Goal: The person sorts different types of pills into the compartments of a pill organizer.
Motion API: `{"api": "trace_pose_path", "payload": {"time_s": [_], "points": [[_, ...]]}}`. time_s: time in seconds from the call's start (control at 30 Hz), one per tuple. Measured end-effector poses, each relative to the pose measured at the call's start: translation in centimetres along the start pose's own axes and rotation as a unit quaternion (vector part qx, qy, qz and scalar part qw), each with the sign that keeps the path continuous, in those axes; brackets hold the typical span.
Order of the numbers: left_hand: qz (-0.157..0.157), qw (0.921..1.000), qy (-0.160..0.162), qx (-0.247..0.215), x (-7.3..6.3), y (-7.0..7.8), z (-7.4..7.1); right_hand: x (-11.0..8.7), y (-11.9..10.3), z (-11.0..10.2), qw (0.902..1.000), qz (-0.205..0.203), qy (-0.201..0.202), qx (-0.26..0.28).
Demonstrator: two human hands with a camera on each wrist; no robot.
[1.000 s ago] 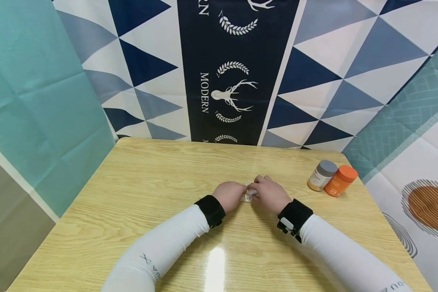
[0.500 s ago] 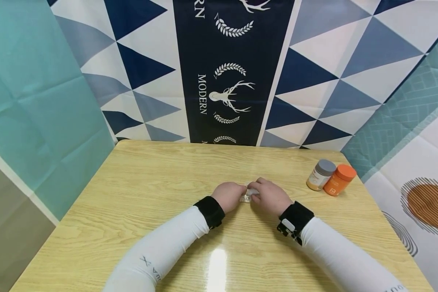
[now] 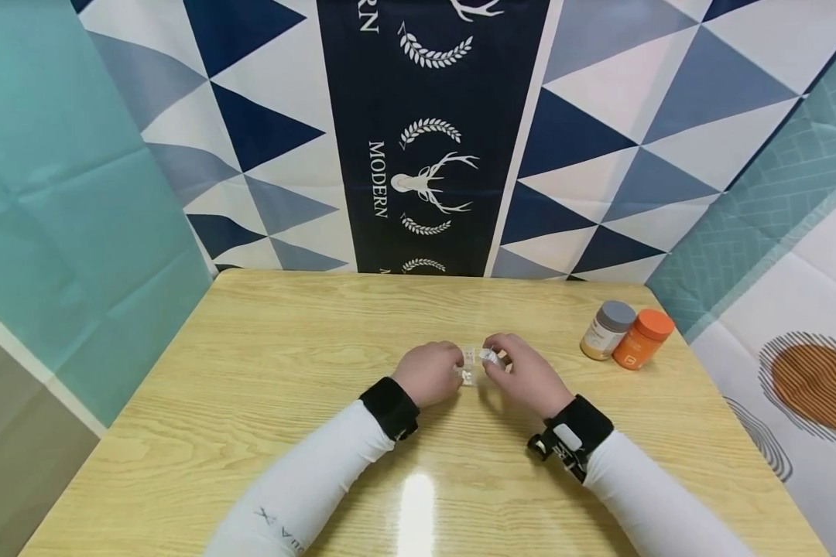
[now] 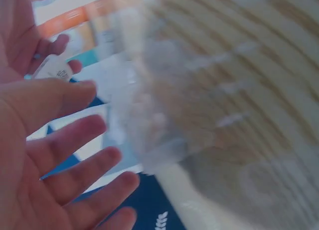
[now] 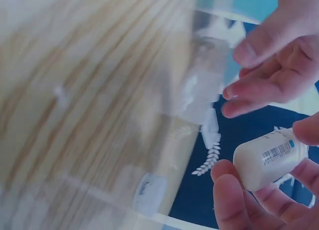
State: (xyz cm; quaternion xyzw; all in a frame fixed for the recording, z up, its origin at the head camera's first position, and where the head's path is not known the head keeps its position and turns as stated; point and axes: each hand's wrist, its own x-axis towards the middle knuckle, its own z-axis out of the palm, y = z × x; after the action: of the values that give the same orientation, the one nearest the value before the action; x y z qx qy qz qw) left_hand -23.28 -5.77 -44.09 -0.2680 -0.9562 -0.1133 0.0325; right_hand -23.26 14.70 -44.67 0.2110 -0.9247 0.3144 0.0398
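Note:
A small clear plastic case (image 3: 468,377) lies on the table between the two hands, with small white pieces inside it. In the left wrist view the case (image 4: 149,122) looks blurred, just beyond the fingertips. My left hand (image 3: 429,373) is at the left side of the case, its fingers spread and relaxed with nothing gripped. My right hand (image 3: 529,377), right of the case, holds a small white bottle (image 3: 491,357) between thumb and fingers. In the right wrist view the bottle (image 5: 271,157) is tilted, its barcode label showing.
A grey-lidded jar (image 3: 608,330) and an orange jar (image 3: 644,339) stand side by side at the back right of the wooden table (image 3: 306,325). A patterned cloth (image 3: 425,139) hangs behind the table's far edge.
My right hand has drawn back to the right from the case, with the white bottle in its fingers. My left hand has loosened and shifted slightly left, uncovering more of the case.

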Motion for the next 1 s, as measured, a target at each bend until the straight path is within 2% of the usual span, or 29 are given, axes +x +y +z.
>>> {"api": "trace_pose_path", "payload": {"time_s": [0.17, 0.27, 0.4, 0.57, 0.73, 0.9, 1.0], "points": [[-0.020, 0.9937, 0.072, -0.084, -1.4, 0.5, -0.6, -1.1, -1.1, 0.1, 0.9974, -0.010, 0.037, 0.062], [-0.030, 0.9870, 0.094, -0.127, -2.4, 1.2, -0.8, -1.8, -2.1, 0.3, 0.9941, -0.005, 0.043, 0.100], [-0.027, 0.9807, 0.115, -0.156, -3.2, 2.0, -0.8, -2.6, -3.2, 0.6, 0.9887, -0.006, 0.048, 0.142], [-0.017, 0.9753, 0.129, -0.178, -3.3, 2.4, -0.6, -3.1, -3.8, 1.0, 0.9852, -0.007, 0.048, 0.164], [-0.010, 0.9737, 0.131, -0.186, -3.1, 2.3, -0.4, -2.9, -3.8, 1.1, 0.9854, -0.010, 0.043, 0.164], [-0.009, 0.9725, 0.133, -0.191, -2.7, 1.9, -0.4, -2.6, -3.6, 0.6, 0.9867, -0.020, 0.026, 0.159], [-0.012, 0.9709, 0.134, -0.198, -2.6, 1.7, -0.5, -2.4, -3.1, -0.2, 0.9887, -0.008, 0.024, 0.148]]}}
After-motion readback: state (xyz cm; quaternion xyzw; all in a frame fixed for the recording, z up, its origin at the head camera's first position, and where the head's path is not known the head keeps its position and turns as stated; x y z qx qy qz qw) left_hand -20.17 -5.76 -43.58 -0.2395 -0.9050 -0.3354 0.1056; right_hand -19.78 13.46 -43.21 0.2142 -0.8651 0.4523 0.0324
